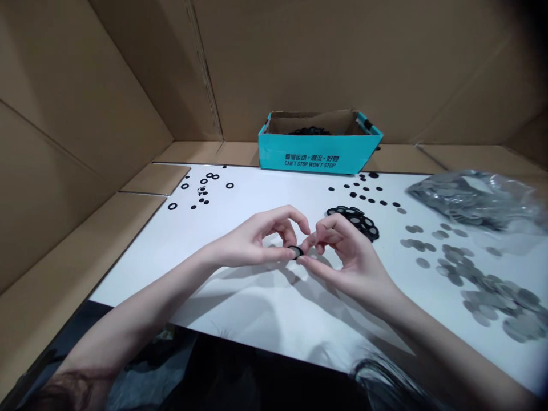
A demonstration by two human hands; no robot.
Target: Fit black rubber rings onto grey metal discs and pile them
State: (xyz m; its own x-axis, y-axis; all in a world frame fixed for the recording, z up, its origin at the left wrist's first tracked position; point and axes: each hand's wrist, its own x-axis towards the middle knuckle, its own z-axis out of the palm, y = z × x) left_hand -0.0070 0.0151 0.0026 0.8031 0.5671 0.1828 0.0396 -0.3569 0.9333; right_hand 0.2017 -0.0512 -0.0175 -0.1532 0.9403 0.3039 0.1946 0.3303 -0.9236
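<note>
A small black ring with a grey disc in it [295,252] is held low over the white table, between both hands. My left hand [265,237] pinches its left side with the thumb, the fingers curled above. From the other side, my right hand [345,251] has thumb and fingertips closed at the ring's right edge. Just beyond my right hand lies a pile of black-rimmed grey discs [357,220], partly covered by the fingers. Loose grey discs [488,285] are spread in overlapping heaps to the right.
A turquoise box [317,153] with black pieces inside stands at the back. Black rings [172,206] and small black discs lie back left; more small black discs [362,197] lie back right. A clear plastic bag of grey discs [466,197] rests at right. Cardboard walls [342,63] surround the table.
</note>
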